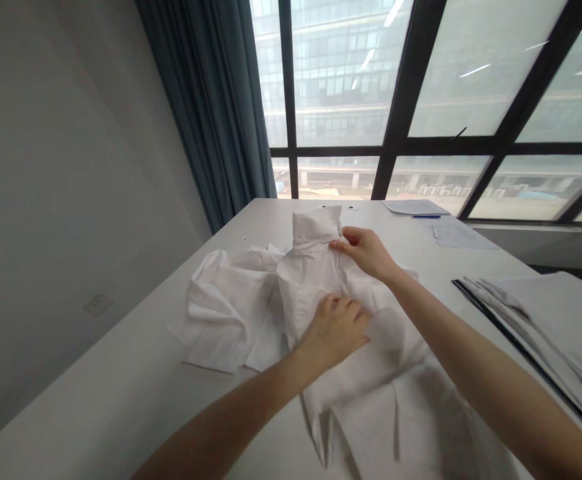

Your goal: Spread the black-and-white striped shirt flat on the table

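A white collared shirt (251, 300) lies spread and rumpled on a white table (95, 400), its collar standing up at the far end. My left hand (335, 330) rests on the shirt's chest with the fingers curled and pressed into the cloth. My right hand (365, 252) reaches further, just below the collar (315, 227), pinching the fabric between thumb and fingers. One sleeve is bunched to the left.
A stack of grey folded cloth with a dark edge (545, 327) lies at the right. Papers (415, 207) and a blue pen (425, 216) sit at the table's far side by the window. A dark curtain (211, 107) hangs at the left.
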{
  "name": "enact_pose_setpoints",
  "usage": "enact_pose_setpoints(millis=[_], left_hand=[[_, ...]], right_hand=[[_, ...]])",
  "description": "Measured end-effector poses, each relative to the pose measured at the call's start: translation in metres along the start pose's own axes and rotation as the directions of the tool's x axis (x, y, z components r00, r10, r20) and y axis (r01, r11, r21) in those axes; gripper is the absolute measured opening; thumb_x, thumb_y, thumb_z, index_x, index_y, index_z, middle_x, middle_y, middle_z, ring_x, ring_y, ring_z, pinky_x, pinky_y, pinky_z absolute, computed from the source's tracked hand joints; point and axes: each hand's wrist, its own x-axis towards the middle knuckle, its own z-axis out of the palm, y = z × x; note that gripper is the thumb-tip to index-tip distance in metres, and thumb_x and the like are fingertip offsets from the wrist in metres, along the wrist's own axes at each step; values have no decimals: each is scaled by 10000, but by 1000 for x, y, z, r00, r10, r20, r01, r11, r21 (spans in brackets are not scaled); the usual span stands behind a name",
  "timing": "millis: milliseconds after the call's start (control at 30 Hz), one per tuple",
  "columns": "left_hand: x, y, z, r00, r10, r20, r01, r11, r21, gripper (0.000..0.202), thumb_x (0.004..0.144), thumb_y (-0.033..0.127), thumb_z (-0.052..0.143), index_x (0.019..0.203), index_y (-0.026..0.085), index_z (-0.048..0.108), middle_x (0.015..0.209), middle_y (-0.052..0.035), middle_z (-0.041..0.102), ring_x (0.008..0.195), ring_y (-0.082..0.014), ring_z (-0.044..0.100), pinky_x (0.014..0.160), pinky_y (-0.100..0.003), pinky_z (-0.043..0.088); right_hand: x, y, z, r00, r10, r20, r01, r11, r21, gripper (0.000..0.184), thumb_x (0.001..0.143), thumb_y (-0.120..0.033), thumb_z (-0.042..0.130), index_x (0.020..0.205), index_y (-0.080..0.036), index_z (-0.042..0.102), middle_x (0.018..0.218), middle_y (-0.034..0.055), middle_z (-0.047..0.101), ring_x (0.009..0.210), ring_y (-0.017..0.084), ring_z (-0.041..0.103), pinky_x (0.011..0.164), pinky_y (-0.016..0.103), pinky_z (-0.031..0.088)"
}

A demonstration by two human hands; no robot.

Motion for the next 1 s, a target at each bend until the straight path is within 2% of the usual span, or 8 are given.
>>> enact_pose_setpoints(millis=[167,300,400,467,567,700,900,1000], left_hand=[[-20,-29,-20,953,145,-266,-149,989,5,173,948,171,489,833,227,605,763,20,621,833,-148,559,927,-387,346],[-58,-115,-69,901,1,-433,14,999,31,219,963,196,433,829,230,603,804,-12,644,924,-179,585,981,-423,359],[-80,-190,-103,803,-249,-542,244,966,-82,217,966,295,425,841,224,588,906,-21,670,1030,-194,576,990,-422,406],[-86,-228,-113,774,-387,-502,363,920,-149,287,968,349,379,843,200,591,1054,-25,663,1115,-191,547,1034,-453,389],[-86,-254,-109,750,-660,-39,649,746,-147,254,905,277,432,873,135,640,1270,-111,563,1224,-246,485,1045,-467,387],[-74,-237,-79,673,-720,169,735,678,-36,266,851,158,445,1019,118,648,1249,-141,561,1263,-279,464,1071,-474,361],[-46,-142,-34,884,-408,230,455,866,-210,238,930,246,452,1008,173,664,1200,-97,612,1148,-216,550,1039,-365,397],[-39,-95,-21,921,-244,303,322,916,-239,371,901,417,565,1189,184,591,1215,-100,624,1152,-246,547,1005,-399,405]], right_hand=[[12,21,-29,983,-25,-181,14,998,-62,342,788,-426,574,600,-210,388,563,-64,303,569,106,294,533,255,210],[26,48,-75,856,24,-517,17,997,74,329,802,-466,569,640,-216,430,580,-61,334,561,108,316,519,253,248],[32,58,-95,826,75,-559,62,973,222,317,790,-490,588,693,-212,470,610,-52,403,558,109,365,519,256,301],[33,58,-95,849,76,-523,65,967,245,296,777,-479,611,735,-202,513,629,-41,454,556,113,403,517,256,327],[33,54,-81,883,77,-463,7,984,177,290,775,-457,615,901,-200,567,678,-23,527,580,140,481,525,264,380],[21,54,-56,946,-57,-320,-20,972,-233,488,743,-349,644,1176,-189,488,925,70,598,772,225,581,677,363,476],[-25,55,-30,998,-13,68,46,854,-519,227,849,-244,493,1048,-159,560,1044,162,602,968,295,560,828,435,442],[-54,54,-27,887,27,461,174,905,-389,144,792,-265,611,922,-217,647,946,64,674,913,238,592,835,365,439]])
